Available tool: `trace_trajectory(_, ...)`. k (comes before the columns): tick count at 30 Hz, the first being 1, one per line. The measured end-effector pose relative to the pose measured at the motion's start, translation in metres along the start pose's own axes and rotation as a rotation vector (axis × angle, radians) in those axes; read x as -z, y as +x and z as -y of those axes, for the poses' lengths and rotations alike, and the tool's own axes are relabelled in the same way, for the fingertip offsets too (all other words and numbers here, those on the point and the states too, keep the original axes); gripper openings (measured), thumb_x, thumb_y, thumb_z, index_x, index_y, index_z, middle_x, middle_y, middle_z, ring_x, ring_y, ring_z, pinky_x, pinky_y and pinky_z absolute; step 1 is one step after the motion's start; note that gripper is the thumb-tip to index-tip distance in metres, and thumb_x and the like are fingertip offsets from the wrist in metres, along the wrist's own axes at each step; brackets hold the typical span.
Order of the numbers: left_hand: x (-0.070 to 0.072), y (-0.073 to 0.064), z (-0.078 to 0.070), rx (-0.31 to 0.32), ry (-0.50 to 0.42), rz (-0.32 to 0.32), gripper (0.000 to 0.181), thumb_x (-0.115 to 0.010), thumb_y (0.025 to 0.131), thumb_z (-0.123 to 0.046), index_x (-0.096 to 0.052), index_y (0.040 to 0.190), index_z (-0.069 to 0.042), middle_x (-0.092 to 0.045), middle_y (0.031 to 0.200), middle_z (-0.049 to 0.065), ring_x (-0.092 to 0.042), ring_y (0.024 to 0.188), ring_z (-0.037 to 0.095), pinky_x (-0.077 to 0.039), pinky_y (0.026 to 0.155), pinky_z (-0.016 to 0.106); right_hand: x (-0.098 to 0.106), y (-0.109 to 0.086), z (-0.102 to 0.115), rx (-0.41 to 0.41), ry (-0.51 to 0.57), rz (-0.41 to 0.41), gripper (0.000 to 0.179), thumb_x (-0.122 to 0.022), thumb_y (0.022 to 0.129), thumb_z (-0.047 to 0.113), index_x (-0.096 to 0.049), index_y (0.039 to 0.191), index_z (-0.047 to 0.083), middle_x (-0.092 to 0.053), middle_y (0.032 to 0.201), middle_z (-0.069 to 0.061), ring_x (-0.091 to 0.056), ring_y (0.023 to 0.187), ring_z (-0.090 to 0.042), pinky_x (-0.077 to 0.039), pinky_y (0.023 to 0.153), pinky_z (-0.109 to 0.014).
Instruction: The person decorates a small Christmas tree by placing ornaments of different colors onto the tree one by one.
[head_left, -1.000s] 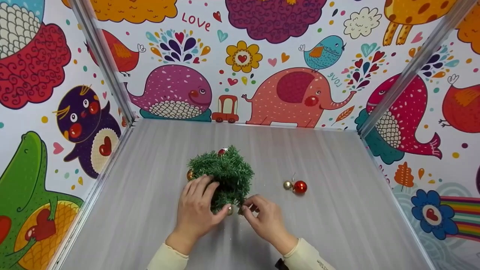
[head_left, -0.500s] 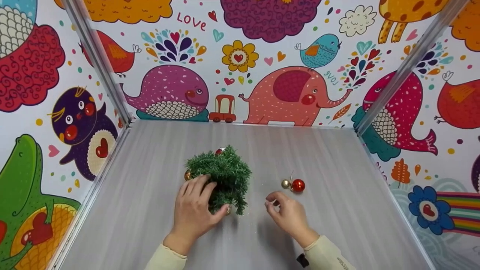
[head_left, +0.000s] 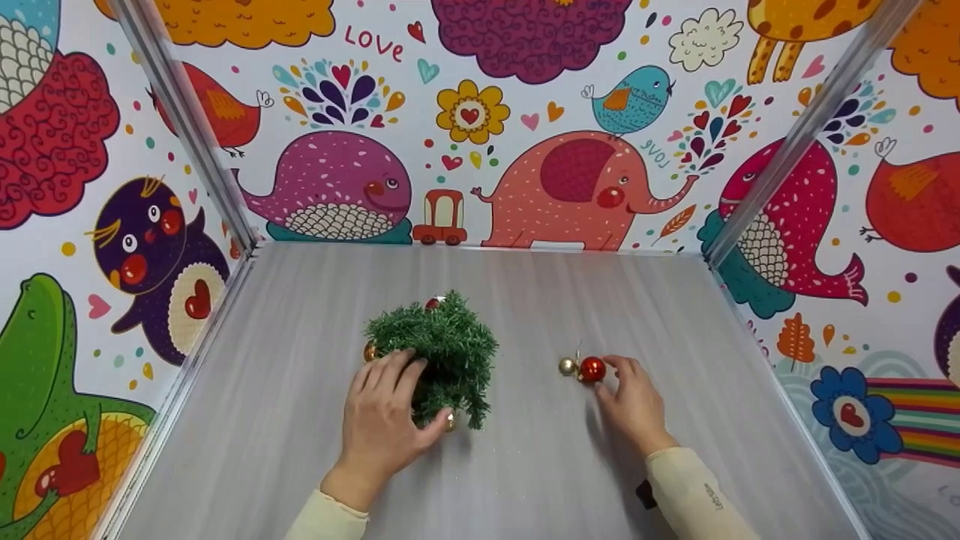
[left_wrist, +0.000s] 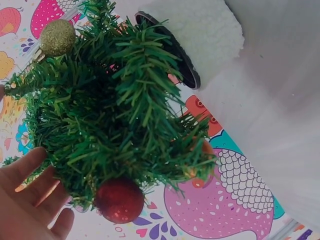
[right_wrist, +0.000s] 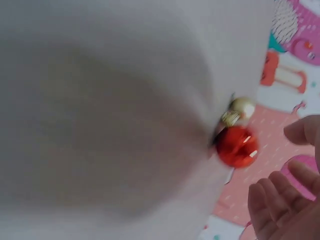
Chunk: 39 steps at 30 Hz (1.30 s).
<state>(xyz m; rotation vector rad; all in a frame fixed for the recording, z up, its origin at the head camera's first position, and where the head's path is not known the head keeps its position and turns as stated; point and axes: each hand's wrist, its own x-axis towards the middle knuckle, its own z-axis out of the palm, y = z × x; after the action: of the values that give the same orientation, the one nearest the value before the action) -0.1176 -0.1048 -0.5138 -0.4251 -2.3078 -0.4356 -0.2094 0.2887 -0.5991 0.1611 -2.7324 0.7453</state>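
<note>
A small green artificial Christmas tree (head_left: 442, 326) is on the table, hung with baubles. My left hand (head_left: 384, 416) rests against its near left side, fingers loosely spread, thumb beside a gold bauble (head_left: 450, 420). The left wrist view shows a red bauble (left_wrist: 120, 200) and a gold glitter bauble (left_wrist: 57, 37) on the branches, plus the tree's white fluffy base (left_wrist: 210, 37). To the right lie a shiny red bauble (head_left: 592, 369) and a smaller gold bauble (head_left: 568, 366). Close by the red one is my right hand (head_left: 637, 405), thumb and fingers parted; the right wrist view shows a gap between.
The grey wood-grain table (head_left: 525, 465) runs back to a wall (head_left: 517, 112) printed with cartoon animals. Metal posts (head_left: 199, 127) stand at the back corners. A patterned side panel (head_left: 52, 330) borders the table on the left, another on the right.
My right hand has left the tree's near right edge and moved right to the loose red bauble, its fingers parting. My left hand stays against the tree.
</note>
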Motion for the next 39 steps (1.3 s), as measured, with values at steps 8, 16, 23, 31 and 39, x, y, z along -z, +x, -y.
trace_trajectory(8,-0.002,0.001,-0.002,0.015,0.001,0.015,0.076,-0.076,0.070,-0.062,-0.067,0.119,-0.005,-0.062,0.124,0.015,-0.057,0.113,0.034,-0.040,0.101,0.050,-0.012,0.014,-0.018,0.034,0.005,0.099,0.054,-0.075,0.084,0.013,-0.058,0.135,0.007,-0.056,0.132,-0.016,-0.057,0.117,-0.038,-0.047,0.093,-0.056)
trace_trajectory(16,-0.003,0.000,-0.004,0.046,0.014,0.016,0.078,-0.079,0.068,-0.059,-0.066,0.121,-0.003,-0.060,0.127,0.016,-0.056,0.116,0.034,-0.038,0.102,0.051,-0.022,0.017,-0.018,0.052,-0.048,0.089,0.048,-0.075,0.084,0.013,-0.061,0.130,0.007,-0.060,0.126,-0.013,-0.062,0.108,-0.036,-0.050,0.087,-0.054)
trace_trajectory(23,-0.001,-0.002,-0.002,0.058,0.013,0.018,0.076,-0.080,0.068,-0.055,-0.066,0.121,-0.002,-0.058,0.130,0.015,-0.054,0.119,0.034,-0.038,0.103,0.050,-0.026,0.016,-0.016,0.030,-0.056,0.087,0.044,-0.076,0.085,0.013,-0.062,0.126,0.008,-0.062,0.119,-0.013,-0.064,0.104,-0.034,-0.052,0.086,-0.054)
trace_trajectory(31,0.002,-0.005,0.004,0.055,0.045,0.029,0.074,-0.078,0.070,-0.054,-0.066,0.119,0.000,-0.059,0.131,0.017,-0.055,0.120,0.034,-0.039,0.102,0.051,-0.027,0.016,-0.016,0.044,-0.066,0.072,0.044,-0.077,0.084,0.013,-0.062,0.125,0.007,-0.063,0.117,-0.015,-0.066,0.100,-0.036,-0.053,0.083,-0.054)
trace_trajectory(39,0.006,-0.006,0.010,0.029,0.026,0.060,0.071,-0.074,0.073,-0.051,-0.065,0.123,0.000,-0.058,0.133,0.017,-0.054,0.123,0.034,-0.037,0.105,0.050,-0.027,0.016,-0.016,0.040,-0.059,0.075,0.043,-0.077,0.086,0.014,-0.062,0.125,0.006,-0.063,0.116,-0.015,-0.066,0.100,-0.035,-0.053,0.084,-0.054)
